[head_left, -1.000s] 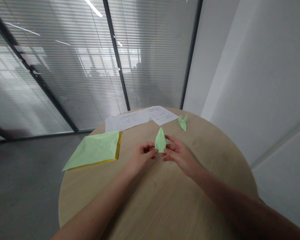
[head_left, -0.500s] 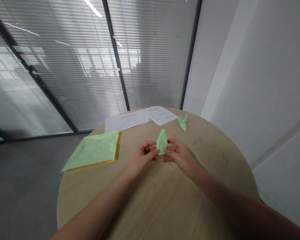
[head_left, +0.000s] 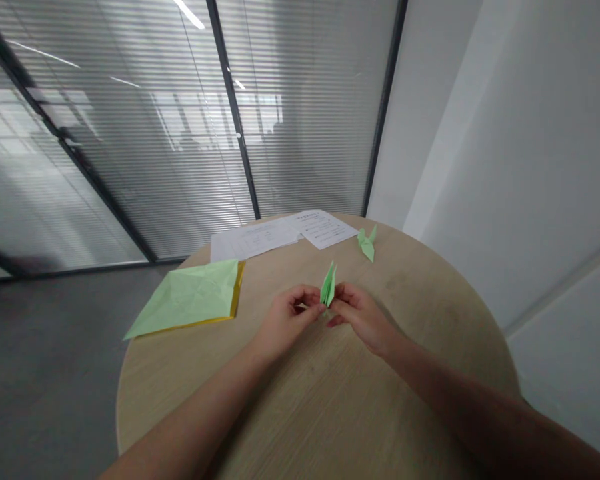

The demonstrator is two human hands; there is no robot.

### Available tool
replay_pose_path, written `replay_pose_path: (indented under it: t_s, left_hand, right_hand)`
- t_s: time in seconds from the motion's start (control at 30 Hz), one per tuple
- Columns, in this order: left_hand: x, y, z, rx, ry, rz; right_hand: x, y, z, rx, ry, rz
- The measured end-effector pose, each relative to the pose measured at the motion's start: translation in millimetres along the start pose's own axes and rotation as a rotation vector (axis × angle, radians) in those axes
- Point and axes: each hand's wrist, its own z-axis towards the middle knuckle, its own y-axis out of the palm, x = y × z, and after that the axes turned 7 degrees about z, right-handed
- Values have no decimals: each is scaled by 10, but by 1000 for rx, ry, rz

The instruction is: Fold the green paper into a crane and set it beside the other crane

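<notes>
Left hand and right hand both pinch a pointed green folded-paper piece at twelve o'clock, base kinda hidden. Spiky green paper figure at its one o'clock? Creases too tiny.

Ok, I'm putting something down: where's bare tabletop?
Bare: round wooden table between right forearm and right edge; also between right forearm and left forearm. Crowded: middle, where left hand and right hand hold folded green paper; far and left, with white printed sheets and flat green sheet.

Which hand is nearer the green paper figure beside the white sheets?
Right. The right hand is on the near side of the figure; the left hand is farther off, leftward.
</notes>
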Motion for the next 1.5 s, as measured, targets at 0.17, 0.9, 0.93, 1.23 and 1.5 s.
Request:
replay_pose_path:
  t_s: [0.17,0.9,0.93,1.23,1.5]
  left_hand:
    - [6,-30,0,0,-5,26]
    - [62,-73,-47,142,395,457]
    - [70,-71,-47,141,403,460]
    - [74,8,-42,158,180,211]
    - [-14,42,35,129,-4,-298]
  right_hand:
    - [16,-25,-8,-45,-19,3]
    - [127,-58,28,-34,-45,-34]
    - [126,-56,26,-30,-49,-41]
    - [97,-56,20,-26,-71,-42]
    - [29,-34,-16,-69,-26,2]
